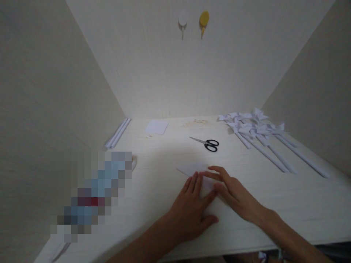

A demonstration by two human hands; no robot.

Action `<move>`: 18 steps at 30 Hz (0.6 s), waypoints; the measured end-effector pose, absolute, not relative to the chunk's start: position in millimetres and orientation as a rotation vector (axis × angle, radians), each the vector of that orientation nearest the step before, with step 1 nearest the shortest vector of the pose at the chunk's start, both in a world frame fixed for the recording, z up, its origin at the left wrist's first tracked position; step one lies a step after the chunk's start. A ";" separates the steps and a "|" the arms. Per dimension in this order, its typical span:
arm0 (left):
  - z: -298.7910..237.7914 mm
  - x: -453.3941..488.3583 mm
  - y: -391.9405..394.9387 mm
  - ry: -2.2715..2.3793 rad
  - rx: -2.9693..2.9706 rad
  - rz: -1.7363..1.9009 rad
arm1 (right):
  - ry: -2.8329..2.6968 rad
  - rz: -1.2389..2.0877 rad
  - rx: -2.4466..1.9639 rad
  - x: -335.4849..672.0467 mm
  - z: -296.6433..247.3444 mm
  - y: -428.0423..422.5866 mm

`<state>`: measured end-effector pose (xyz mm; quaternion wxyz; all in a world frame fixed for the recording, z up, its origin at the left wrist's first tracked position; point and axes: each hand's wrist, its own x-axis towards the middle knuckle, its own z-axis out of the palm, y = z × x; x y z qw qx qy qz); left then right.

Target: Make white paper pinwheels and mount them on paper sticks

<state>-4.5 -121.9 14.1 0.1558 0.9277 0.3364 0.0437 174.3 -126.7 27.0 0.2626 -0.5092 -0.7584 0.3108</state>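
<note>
My left hand [193, 210] flat on white paper sheet [192, 168], my right hand [234, 195] fingers spread pressing it, neither gripping, scissors [206, 143] beyond on table [301, 204].

Dim, soft, grainy picture; brightest mid-desk, wide-angle stretch at edges, pixelated patch at left.

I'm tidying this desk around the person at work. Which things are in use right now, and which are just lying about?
In use: left hand and right hand, both pressed flat on the white paper sheet.
Lying about: scissors; paper pinwheels on sticks; rolled paper tubes by the left wall; small white square; white wall hook; yellow wall hook.
</note>
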 end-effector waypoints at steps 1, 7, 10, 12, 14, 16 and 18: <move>14.3 -4.5 -121.3 0.960 2.652 0.116 | -2.161 0.891 -1.312 175.0 30.1 -118.6; 11.2 -4.0 -125.7 0.997 2.646 0.137 | -2.187 1.114 -1.272 180.3 34.4 -92.0; 8.4 2.5 -135.3 1.024 2.626 0.167 | -2.161 1.128 -1.277 178.9 32.3 -91.0; 5.5 9.2 -143.8 1.002 2.593 0.176 | -2.151 1.112 -1.293 176.4 30.9 -91.3; 2.8 15.2 -151.6 1.056 2.549 0.201 | -2.142 1.089 -1.318 173.9 29.5 -91.4; 2.1 17.7 -156.3 0.962 2.545 0.191 | -2.139 1.067 -1.343 172.4 28.0 -91.1; 5.0 15.6 -157.1 0.833 2.535 0.173 | -2.131 1.055 -1.356 172.1 26.6 -90.8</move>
